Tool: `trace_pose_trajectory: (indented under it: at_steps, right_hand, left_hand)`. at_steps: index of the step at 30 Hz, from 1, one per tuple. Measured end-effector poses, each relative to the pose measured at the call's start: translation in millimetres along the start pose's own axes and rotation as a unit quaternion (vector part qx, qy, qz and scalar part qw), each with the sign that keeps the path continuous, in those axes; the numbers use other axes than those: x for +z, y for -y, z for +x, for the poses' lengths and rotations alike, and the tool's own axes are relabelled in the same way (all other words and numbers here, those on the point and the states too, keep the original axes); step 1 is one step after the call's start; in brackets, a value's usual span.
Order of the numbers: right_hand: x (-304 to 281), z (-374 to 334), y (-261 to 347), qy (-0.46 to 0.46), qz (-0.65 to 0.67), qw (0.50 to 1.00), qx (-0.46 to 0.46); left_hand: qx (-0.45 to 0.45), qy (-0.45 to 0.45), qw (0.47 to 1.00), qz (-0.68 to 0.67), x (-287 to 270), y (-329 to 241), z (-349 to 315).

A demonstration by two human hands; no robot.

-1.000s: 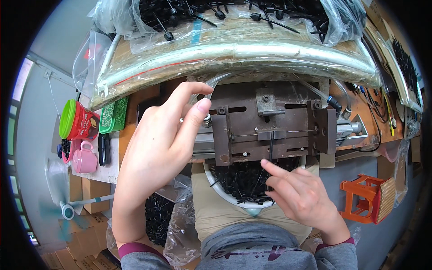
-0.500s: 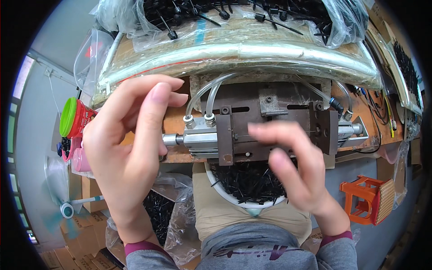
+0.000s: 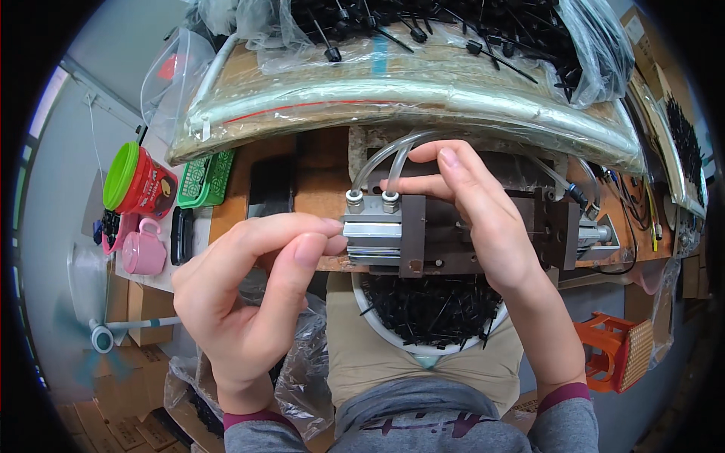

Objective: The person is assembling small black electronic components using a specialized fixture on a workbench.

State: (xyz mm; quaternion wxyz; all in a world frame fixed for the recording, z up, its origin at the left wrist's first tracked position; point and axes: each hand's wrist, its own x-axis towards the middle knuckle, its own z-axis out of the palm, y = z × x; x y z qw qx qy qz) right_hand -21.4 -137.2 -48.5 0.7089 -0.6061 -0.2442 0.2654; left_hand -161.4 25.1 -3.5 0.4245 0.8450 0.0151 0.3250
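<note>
My left hand [image 3: 245, 302] is closed, thumb and fingertips drawn together at the left end of a silver pneumatic cylinder [image 3: 373, 240]. Its fingers cover the knob at that end, so what they pinch, if anything, is hidden. Over the middle of the dark metal fixture [image 3: 445, 260] is my right hand [image 3: 495, 234], open, its fingers apart and pointing left near the clear air hoses [image 3: 399, 167]. I see nothing held in it. A second cylinder [image 3: 593, 235] sits at the fixture's right end. Below, a white basin [image 3: 377, 328] of black slender plastic parts [image 3: 427, 306] rests at my lap.
A plastic-wrapped shelf [image 3: 302, 102] with a heap of black stemmed parts [image 3: 453, 23] overhangs the bench. At left stand a red tub [image 3: 155, 185], a green basket [image 3: 205, 181], a pink mug [image 3: 143, 248] and a fan [image 3: 102, 340]. An orange stool [image 3: 608, 351] is at right.
My left hand has moved down and its fingertips have closed at the cylinder's end. The right hand has risen toward the hoses. The whole view has shifted somewhat to the left.
</note>
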Motion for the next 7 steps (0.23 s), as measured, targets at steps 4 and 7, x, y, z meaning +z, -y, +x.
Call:
trace_pose_trajectory:
  at_steps: [4,7]
  right_hand:
    - [6.8,0.4,8.5,-0.020,-0.038,0.998,0.056]
    - [5.9,2.9,7.2,-0.012,-0.035,0.996,0.075]
  left_hand:
    - [-0.007,-0.004,1.000,-0.003,-2.4,2.2,-2.0]
    - [-0.007,-0.003,1.000,-0.002,-4.2,2.3,-3.2]
